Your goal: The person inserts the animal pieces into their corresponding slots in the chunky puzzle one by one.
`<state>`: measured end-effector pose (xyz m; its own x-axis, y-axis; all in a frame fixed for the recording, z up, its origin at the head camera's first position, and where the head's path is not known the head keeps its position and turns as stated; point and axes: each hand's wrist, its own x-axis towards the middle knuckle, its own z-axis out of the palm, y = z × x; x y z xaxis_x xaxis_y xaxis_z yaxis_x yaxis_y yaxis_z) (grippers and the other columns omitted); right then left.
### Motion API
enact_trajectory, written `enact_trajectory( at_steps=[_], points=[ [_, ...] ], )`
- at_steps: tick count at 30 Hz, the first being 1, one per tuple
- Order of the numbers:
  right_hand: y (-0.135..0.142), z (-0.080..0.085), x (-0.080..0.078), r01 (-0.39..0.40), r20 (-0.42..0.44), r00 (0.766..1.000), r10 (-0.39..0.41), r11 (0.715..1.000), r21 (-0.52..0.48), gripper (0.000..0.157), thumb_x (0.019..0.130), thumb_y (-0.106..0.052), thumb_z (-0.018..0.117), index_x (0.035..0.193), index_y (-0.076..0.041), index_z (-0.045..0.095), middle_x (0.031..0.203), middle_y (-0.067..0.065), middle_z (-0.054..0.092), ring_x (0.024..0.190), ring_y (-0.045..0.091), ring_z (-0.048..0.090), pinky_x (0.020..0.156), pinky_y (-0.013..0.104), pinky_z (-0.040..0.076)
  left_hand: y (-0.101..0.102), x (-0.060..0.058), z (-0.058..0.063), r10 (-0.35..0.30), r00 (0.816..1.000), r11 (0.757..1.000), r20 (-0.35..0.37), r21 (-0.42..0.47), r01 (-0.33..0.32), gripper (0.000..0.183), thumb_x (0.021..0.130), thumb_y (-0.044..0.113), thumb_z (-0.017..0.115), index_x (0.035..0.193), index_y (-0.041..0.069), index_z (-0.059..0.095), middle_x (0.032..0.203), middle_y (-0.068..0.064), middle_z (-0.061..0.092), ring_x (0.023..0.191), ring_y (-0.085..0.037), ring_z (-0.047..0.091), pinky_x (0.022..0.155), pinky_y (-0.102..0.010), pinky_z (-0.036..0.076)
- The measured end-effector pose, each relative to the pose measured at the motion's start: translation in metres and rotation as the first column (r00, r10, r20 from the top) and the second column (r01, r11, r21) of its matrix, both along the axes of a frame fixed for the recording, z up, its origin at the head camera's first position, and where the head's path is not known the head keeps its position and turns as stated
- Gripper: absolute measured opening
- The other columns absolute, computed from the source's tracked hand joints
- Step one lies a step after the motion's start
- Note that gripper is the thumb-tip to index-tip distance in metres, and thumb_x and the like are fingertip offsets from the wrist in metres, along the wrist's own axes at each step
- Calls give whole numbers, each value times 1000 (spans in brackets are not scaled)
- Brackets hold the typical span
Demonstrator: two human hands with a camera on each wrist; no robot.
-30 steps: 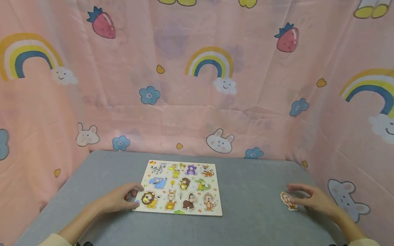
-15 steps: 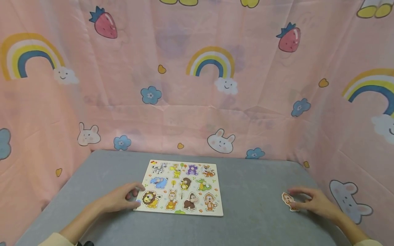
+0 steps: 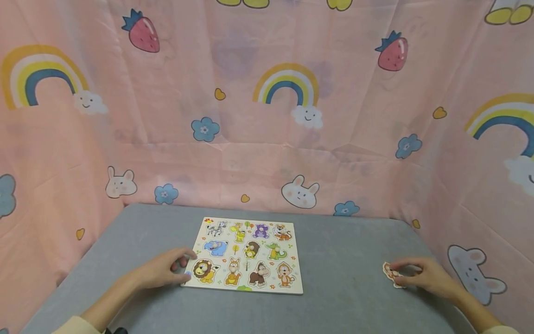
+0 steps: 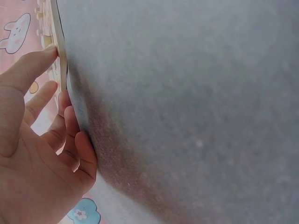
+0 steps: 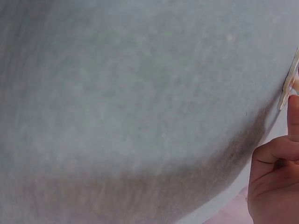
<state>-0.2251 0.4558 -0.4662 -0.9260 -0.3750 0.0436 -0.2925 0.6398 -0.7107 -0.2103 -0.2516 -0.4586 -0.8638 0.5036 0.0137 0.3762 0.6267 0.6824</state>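
A cream wooden peg puzzle board point(image 3: 222, 291) with colourful animals lies left of centre on the table. My left hand point(image 3: 160, 269) holds its left edge, thumb on the near corner and fingers curled along the side. In the left wrist view the thumb tip point(image 4: 50, 52) meets the board's edge point(image 4: 60, 42). Far to the right, my right hand point(image 3: 431, 277) pinches a small monkey puzzle piece point(image 3: 388, 269) between thumb and index finger, which partly cover it. The right wrist view catches only the piece's thin edge point(image 5: 285, 93) beside the thumb. A similar monkey picture point(image 3: 285, 275) fills the board's near right corner.
The grey table point(image 3: 342, 260) stretches between the board and the right hand. Pink printed cloth point(image 3: 233, 171) hangs behind the table and on both sides, close to the right forearm.
The right thumb and index finger have come in closer over the monkey piece, which has turned slightly and is more covered. The left hand stays at the board's edge.
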Motion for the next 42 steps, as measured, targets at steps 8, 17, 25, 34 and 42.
enact_trajectory(
  at_steps=[8,17,25,34,42],
  points=[
    [2,-3,-3,-84,66,993,95,984,-156,20,95,-1,70,113,8,71,112,18,70,94,13,69,68,33,56,0,1,0,4,1000,1000,11,3,-4,46,87,22,81,124,6,59,97,-2,51,81,-15,47,71,-31,40],
    [-1,-5,-5,-57,55,996,64,991,-123,15,95,-1,70,107,7,72,104,12,72,83,13,69,58,32,53,0,0,-2,8,1000,1000,8,2,-8,46,87,22,81,125,7,59,97,-1,51,81,-15,47,71,-31,40],
    [0,-9,-7,-9,-18,1000,7,996,-87,13,93,-1,72,103,7,73,102,5,73,88,5,65,59,30,51,1,1,1,7,1000,1000,11,11,-7,45,87,21,81,124,6,59,97,-2,51,81,-16,47,71,-31,40],
    [-10,2,-9,192,-66,979,-193,981,-23,18,91,-15,78,105,-2,76,104,7,73,94,4,63,73,26,50,1,2,2,15,1000,1000,13,18,-15,45,87,20,80,124,5,59,97,-2,51,81,-16,47,71,-31,40],
    [-18,4,-13,202,-102,975,-199,979,23,19,91,-22,79,104,-8,78,106,5,73,98,4,63,77,26,51,2,2,1,18,1000,1000,10,11,-19,45,87,21,81,124,6,59,97,-2,50,81,-16,47,71,-31,40]
  ],
)
